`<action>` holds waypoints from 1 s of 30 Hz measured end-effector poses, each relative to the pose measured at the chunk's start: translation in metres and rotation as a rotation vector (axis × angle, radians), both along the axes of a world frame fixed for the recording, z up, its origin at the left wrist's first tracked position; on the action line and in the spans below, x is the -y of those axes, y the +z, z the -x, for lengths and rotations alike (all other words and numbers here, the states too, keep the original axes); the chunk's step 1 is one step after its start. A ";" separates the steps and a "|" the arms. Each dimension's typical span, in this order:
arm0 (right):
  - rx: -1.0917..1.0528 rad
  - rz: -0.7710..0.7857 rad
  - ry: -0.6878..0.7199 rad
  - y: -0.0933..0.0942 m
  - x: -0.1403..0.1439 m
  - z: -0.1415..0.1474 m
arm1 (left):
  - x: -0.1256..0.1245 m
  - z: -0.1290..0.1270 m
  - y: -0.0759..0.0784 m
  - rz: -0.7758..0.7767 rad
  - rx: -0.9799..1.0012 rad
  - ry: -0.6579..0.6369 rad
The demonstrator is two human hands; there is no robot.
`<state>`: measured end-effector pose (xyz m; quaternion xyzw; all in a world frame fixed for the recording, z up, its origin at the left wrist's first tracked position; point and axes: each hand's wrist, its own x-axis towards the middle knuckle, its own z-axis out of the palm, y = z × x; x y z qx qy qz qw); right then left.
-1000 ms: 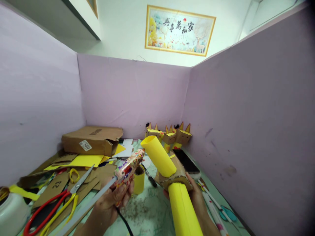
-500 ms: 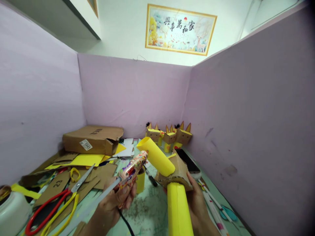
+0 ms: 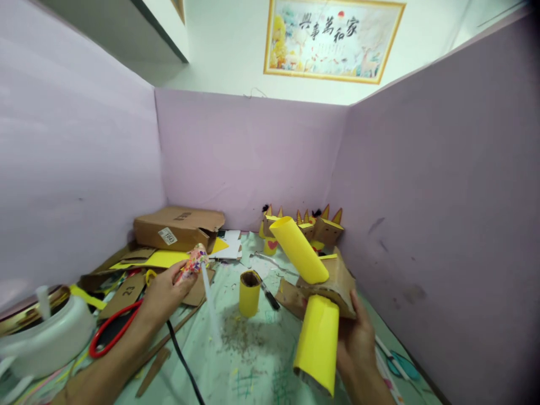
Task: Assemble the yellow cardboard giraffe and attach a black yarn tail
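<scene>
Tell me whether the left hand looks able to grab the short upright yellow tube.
Probably not as things stand: the left hand holds the patterned glue gun, whose pale glue stick slants between that hand and the short yellow tube.

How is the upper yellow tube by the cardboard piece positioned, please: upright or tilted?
Tilted: the upper yellow tube leans leftward, its lower end at the cardboard piece in the right hand.

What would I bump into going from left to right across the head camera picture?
White pot, red scissors handle, left hand, patterned glue gun, short yellow tube, black marker, cardboard piece with yellow tubes, right hand, blue loop.
</scene>
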<state>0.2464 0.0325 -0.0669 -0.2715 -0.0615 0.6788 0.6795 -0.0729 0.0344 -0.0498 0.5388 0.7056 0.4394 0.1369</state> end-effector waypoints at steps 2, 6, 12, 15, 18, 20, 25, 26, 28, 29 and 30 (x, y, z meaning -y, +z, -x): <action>0.043 -0.015 -0.040 0.001 -0.002 0.000 | 0.000 0.001 -0.012 0.147 -0.283 0.085; 0.108 -0.100 -0.086 0.011 -0.010 0.000 | -0.002 -0.008 -0.037 0.283 -0.591 0.110; 0.253 -0.173 -0.119 0.025 -0.025 0.001 | -0.005 -0.010 -0.051 0.229 -0.709 0.069; 0.305 -0.208 -0.162 0.021 -0.030 -0.001 | -0.001 -0.010 -0.045 0.246 -0.725 0.082; 0.379 -0.226 -0.192 0.011 -0.033 -0.006 | 0.004 -0.021 -0.034 0.143 -0.676 0.100; 0.427 -0.237 -0.192 0.004 -0.034 -0.009 | 0.006 -0.038 -0.030 0.028 -0.478 -0.007; 0.529 -0.272 -0.219 -0.009 -0.034 -0.018 | -0.002 -0.087 -0.031 0.124 0.124 -0.319; 0.541 -0.272 -0.224 -0.011 -0.034 -0.020 | -0.005 -0.092 -0.032 0.117 0.169 -0.349; 0.548 -0.253 -0.224 -0.016 -0.035 -0.026 | -0.012 -0.095 -0.036 0.096 0.227 -0.391; 0.547 -0.250 -0.219 -0.018 -0.035 -0.030 | -0.015 -0.095 -0.037 0.095 0.253 -0.412; 0.552 -0.271 -0.204 -0.022 -0.036 -0.033 | -0.017 -0.094 -0.039 0.104 0.284 -0.434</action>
